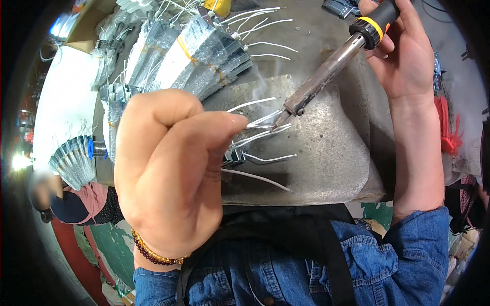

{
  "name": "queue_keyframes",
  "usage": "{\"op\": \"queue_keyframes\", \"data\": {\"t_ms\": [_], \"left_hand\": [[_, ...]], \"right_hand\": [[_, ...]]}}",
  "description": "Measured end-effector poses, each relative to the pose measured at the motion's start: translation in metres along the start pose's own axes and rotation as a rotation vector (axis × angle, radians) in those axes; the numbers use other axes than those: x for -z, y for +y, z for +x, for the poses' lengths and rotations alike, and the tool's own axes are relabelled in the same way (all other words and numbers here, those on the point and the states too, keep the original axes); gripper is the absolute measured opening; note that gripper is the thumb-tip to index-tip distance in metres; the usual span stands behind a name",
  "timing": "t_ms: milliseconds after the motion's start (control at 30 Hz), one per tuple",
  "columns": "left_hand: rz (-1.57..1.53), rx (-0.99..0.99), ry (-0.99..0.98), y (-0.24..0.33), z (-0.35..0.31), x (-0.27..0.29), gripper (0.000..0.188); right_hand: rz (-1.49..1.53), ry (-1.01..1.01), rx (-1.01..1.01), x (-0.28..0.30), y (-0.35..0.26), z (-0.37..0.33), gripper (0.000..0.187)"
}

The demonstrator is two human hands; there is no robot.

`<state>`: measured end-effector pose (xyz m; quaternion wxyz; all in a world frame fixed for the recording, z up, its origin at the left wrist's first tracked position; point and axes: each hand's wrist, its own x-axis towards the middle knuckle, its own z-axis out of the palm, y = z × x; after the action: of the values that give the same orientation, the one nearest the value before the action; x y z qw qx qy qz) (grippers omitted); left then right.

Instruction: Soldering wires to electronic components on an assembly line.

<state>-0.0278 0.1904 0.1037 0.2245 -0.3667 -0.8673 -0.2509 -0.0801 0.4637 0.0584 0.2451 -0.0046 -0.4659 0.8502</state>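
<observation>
My right hand [406, 56] grips a soldering iron [332, 69] by its black handle with a yellow ring. The metal shaft slants down to the left, and its tip meets the ends of white wires [263, 133] over a grey metal plate [326, 158]. Thin smoke rises near the tip. Close by on the left, my left hand [173, 153] is closed in a pinch, with a thin strand of solder wire running from the fingertips toward the tip. Beneath that hand, a dark metal part [234, 157] with white leads is mostly hidden.
Bubble-wrapped bundles of metal parts with white leads [189, 56] are stacked at the back left. Farther left stand a blue wire spool [97, 148] and another wrapped bundle [76, 160]. A red bristly thing [449, 127] lies at right. Another person [84, 201] sits at lower left.
</observation>
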Motion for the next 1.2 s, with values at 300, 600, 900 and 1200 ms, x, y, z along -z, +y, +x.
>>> {"op": "queue_keyframes", "data": {"t_ms": [300,600,900,1200], "left_hand": [[0.048,0.008,0.005,-0.004,0.000,0.010,0.016],[-0.308,-0.015,0.048,-0.036,0.017,0.064,0.009],[-0.453,0.094,0.432,0.014,0.017,-0.012,0.006],[-0.061,-0.052,-0.163,-0.018,0.041,0.003,0.010]], "right_hand": [[0.037,0.063,-0.049,-0.019,-0.010,-0.010,0.028],[0.059,0.002,0.036,-0.011,-0.019,-0.004,0.029],[0.045,0.010,0.049,0.004,-0.013,0.007,0.029],[-0.021,0.009,0.009,0.016,-0.011,0.008,0.029]]}}
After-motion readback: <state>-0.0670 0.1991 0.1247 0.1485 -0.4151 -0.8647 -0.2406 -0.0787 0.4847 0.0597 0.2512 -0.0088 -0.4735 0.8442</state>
